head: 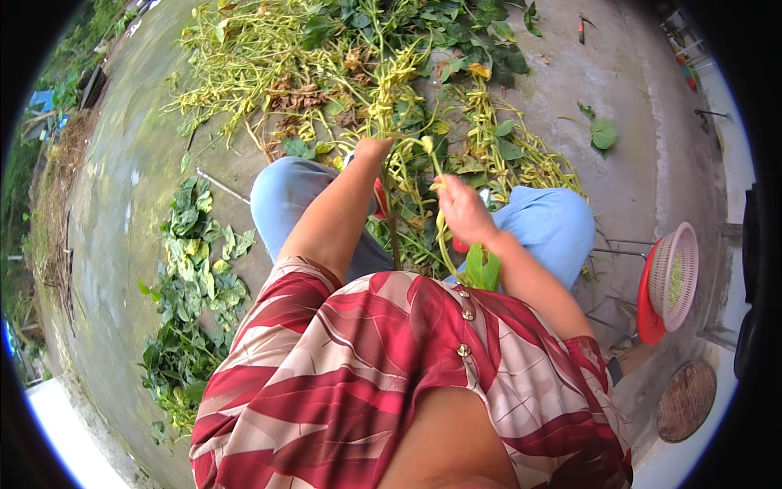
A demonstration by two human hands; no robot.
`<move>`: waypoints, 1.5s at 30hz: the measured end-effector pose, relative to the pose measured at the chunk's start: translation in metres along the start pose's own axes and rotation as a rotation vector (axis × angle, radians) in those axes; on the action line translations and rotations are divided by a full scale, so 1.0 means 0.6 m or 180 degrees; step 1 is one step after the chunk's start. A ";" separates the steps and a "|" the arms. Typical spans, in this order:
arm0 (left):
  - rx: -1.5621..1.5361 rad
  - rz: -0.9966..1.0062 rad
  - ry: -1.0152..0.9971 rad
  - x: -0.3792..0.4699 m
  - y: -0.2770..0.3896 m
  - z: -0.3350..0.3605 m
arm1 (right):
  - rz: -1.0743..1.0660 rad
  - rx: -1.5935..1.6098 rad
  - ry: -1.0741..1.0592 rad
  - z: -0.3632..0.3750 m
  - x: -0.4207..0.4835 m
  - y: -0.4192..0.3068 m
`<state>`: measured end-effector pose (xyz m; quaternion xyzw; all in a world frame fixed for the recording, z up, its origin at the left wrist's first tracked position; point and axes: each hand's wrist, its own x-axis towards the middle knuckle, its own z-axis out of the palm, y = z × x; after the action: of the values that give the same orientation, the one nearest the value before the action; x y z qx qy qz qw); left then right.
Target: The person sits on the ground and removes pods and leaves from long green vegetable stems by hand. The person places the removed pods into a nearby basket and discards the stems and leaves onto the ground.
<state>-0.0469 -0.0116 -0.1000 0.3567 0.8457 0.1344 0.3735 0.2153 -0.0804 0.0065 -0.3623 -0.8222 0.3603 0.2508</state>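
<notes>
Between my knees my left hand (374, 150) is closed around the stems of a podded bean plant (391, 91), whose yellow-green pods point away from me. To its right, my right hand (465, 208) grips a green stalk with a pod and a leaf (482, 269) hanging towards my lap. The stalk's upper end lies near the plant in my left hand. Many more podded plants (244, 67) are heaped on the concrete ahead, and another bunch (489, 128) lies beyond my right hand. My fingertips on the left are partly hidden.
Stripped leaves (201, 275) are piled on the ground at my left, beside a thin metal rod (223, 186). At my right a pink plastic basket (689, 275) rests on a red stool (649, 305). A round wooden board (687, 400) and a small hammer-like tool (581, 29) lie farther off.
</notes>
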 end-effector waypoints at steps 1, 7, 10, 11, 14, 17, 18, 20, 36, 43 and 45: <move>-0.0472 -0.0341 -0.0030 0.009 -0.005 0.019 | 0.0037 0.0101 -0.0156 -0.008 -0.015 -0.015; -0.2536 -0.0093 0.0864 0.001 0.019 0.070 | -0.0869 0.0013 0.0193 -0.022 -0.051 -0.041; -0.3174 0.0333 0.0810 -0.045 0.049 0.022 | -0.1083 -0.0082 0.0404 -0.026 -0.050 -0.050; -0.3183 0.0416 0.0931 -0.065 0.059 0.001 | -0.0964 -0.0046 0.0419 -0.026 -0.052 -0.056; -0.3939 0.0732 0.0445 -0.128 0.084 -0.072 | -0.0442 0.0184 -0.0011 -0.038 -0.060 -0.073; -0.4098 0.1143 0.0603 -0.182 0.121 -0.131 | -0.0308 0.0371 0.0383 -0.064 -0.072 -0.083; -0.4127 0.1256 0.0614 -0.195 0.136 -0.154 | -0.0260 0.0746 0.0686 -0.074 -0.080 -0.087; -0.4071 0.1477 0.0743 -0.212 0.166 -0.202 | -0.0035 0.0912 0.0997 -0.104 -0.106 -0.094; -0.4084 0.2213 0.1143 -0.070 0.421 -0.391 | 0.1104 0.0421 0.2763 -0.266 -0.326 -0.037; -0.0752 0.1090 0.0106 0.091 0.374 -0.313 | 0.1651 -0.0800 0.1849 -0.194 -0.419 0.058; -0.0681 0.1021 0.0121 0.079 0.337 -0.309 | 0.2400 -0.0777 0.1100 -0.177 -0.440 0.067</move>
<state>-0.1024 0.1725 0.1016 0.4426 0.7657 0.2881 0.3670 0.4650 -0.2225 0.0007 -0.7194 -0.6148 0.2609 0.1909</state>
